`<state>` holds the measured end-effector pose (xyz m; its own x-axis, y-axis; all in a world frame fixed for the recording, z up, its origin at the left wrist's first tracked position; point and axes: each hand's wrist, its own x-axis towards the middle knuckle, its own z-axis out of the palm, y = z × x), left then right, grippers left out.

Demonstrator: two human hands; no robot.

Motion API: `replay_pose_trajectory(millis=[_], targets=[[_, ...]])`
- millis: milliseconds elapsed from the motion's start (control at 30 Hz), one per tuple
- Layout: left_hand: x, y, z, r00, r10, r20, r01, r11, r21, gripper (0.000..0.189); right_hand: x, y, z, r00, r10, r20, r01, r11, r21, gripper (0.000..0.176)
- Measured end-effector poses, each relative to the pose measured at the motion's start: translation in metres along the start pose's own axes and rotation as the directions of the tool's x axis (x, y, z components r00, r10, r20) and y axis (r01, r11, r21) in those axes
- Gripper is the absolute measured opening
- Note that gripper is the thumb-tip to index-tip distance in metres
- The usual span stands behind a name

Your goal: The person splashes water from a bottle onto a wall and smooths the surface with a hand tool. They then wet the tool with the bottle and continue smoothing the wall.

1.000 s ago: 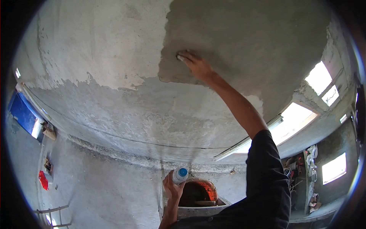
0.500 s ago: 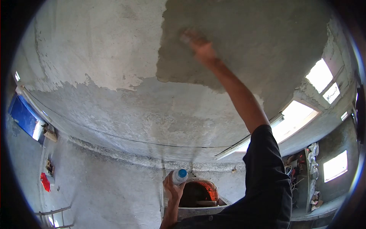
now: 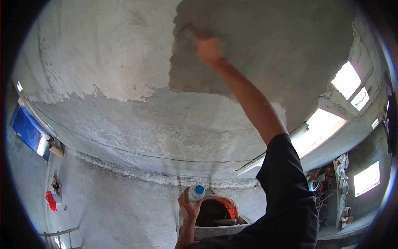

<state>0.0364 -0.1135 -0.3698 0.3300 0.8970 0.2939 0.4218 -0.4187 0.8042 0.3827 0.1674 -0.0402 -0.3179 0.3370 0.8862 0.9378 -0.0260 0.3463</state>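
Our right hand [image 3: 207, 49] is up on the ceiling [image 3: 103, 62], pressed on the dark wet plaster patch [image 3: 269, 45]. It is blurry, so we cannot tell how open it is or if it holds anything. The plaster looks soft and would mark easily, we think. The patch's edge is just left of this hand, and there is lots of wet room to the right.

Our left hand [image 3: 187, 209] is down low, curled around a plastic bottle [image 3: 195, 194] with a blue cap [image 3: 199, 189]. The bottle looks light and smooth, maybe slippery. It is best held round its middle.

Bright window [image 3: 319, 126] glare, fisheye edges, motion blur
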Motion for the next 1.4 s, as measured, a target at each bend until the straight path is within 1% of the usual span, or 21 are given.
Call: replay_pose_trajectory(millis=[67,100,167,233,300,333,367,400,467,533,633,733,833,933,1000,1067,1133,1167,1233,1300,1400], targets=[[0.001,-0.001,-0.001,1.000,0.020,-0.013,-0.020,1.000,0.004,0.066,-0.009,-0.026,-0.007,0.959,-0.111,0.260,0.081,0.989,0.120,0.065],[0.000,-0.004,0.000,1.000,0.000,-0.004,0.000,1.000,-0.010,0.067,-0.008,-0.027,-0.014,0.961,-0.107,0.254,0.079,0.990,0.117,0.065],[0.003,-0.006,0.004,1.000,-0.024,-0.014,0.023,0.999,-0.031,0.067,0.008,-0.019,-0.037,0.976,0.207,0.068,-0.212,0.974,0.080,0.062],[0.001,-0.009,0.003,1.000,-0.004,0.010,0.005,0.999,-0.054,0.067,0.031,0.010,-0.061,0.899,0.407,-0.163,-0.370,0.904,0.215,0.064],[0.001,-0.010,0.004,1.000,-0.010,0.005,0.010,0.999,-0.052,0.065,0.071,0.012,-0.102,0.530,0.847,0.039,-0.845,0.524,0.103,0.050],[0.001,-0.010,0.004,1.000,-0.007,0.006,0.007,0.999,-0.052,0.063,0.066,0.017,-0.088,0.527,0.848,0.043,-0.847,0.521,0.105,0.050],[0.000,-0.011,0.003,1.000,-0.008,0.008,0.008,0.999,-0.045,0.063,0.055,0.027,-0.063,0.755,0.637,-0.157,-0.630,0.771,0.099,0.057],[-0.001,-0.011,0.002,1.000,0.000,0.005,0.001,1.000,-0.029,0.063,0.041,0.034,-0.044,0.876,0.339,-0.342,-0.353,0.935,0.025,0.065],[0.001,-0.009,0.005,1.000,0.011,0.010,-0.011,1.000,-0.023,0.063,0.019,0.006,-0.020,0.950,0.297,-0.101,-0.295,0.955,0.029,0.061],[0.002,-0.006,0.003,1.000,0.006,0.021,-0.005,0.998,-0.070,0.065,-0.015,-0.008,0.011,0.992,-0.047,0.114,0.033,0.991,0.129,0.064],[0.002,-0.002,0.000,1.000,0.002,-0.007,-0.002,0.999,-0.032,0.064,-0.032,-0.022,-0.021,0.978,-0.054,0.202,0.003,0.969,0.247,0.069],[0.002,-0.004,0.001,1.000,0.023,0.002,-0.023,0.999,-0.029,0.063,-0.008,0.021,-0.075,0.965,0.257,-0.054,-0.250,0.961,0.119,0.073],[-0.001,-0.013,0.006,0.999,-0.013,0.042,0.016,0.998,-0.067,0.065,0.039,0.054,-0.123,0.737,0.641,-0.213,-0.647,0.761,0.054,0.049],[0.000,-0.008,0.002,0.998,-0.020,0.052,0.023,0.998,-0.057,0.065,0.029,0.045,-0.111,0.780,0.623,-0.059,-0.625,0.774,-0.101,0.047],[0.001,-0.007,0.002,0.998,-0.032,0.052,0.034,0.998,-0.055,0.065,-0.022,0.061,-0.067,0.970,0.086,-0.227,-0.121,0.982,-0.145,0.077],[-0.002,-0.006,-0.001,0.997,-0.046,0.058,0.049,0.997,-0.053,0.064,-0.074,0.030,-0.042,0.992,0.002,0.128,0.019,0.987,-0.159,0.075],[0.000,-0.006,0.001,0.999,-0.029,0.042,0.031,0.998,-0.053,0.065,-0.126,0.007,-0.035,0.893,-0.228,0.389,0.242,0.970,0.014,0.076],[-0.001,-0.008,0.002,0.999,-0.030,0.040,0.032,0.998,-0.055,0.065,-0.128,0.002,-0.040,0.892,-0.232,0.388,0.245,0.969,0.014,0.076],[0.000,-0.011,0.005,1.000,0.006,0.031,-0.005,1.000,-0.010,0.066,-0.121,0.002,-0.051,0.935,-0.015,0.354,-0.016,0.996,0.084,0.066],[0.001,-0.010,0.004,0.999,-0.012,0.041,0.013,0.999,-0.032,0.066,-0.082,0.029,-0.069,0.977,0.190,0.100,-0.201,0.972,0.124,0.068],[-0.001,-0.009,0.002,0.998,-0.027,0.057,0.030,0.999,-0.042,0.067,-0.015,0.061,-0.109,0.916,0.320,-0.243,-0.281,0.942,0.181,0.067]])
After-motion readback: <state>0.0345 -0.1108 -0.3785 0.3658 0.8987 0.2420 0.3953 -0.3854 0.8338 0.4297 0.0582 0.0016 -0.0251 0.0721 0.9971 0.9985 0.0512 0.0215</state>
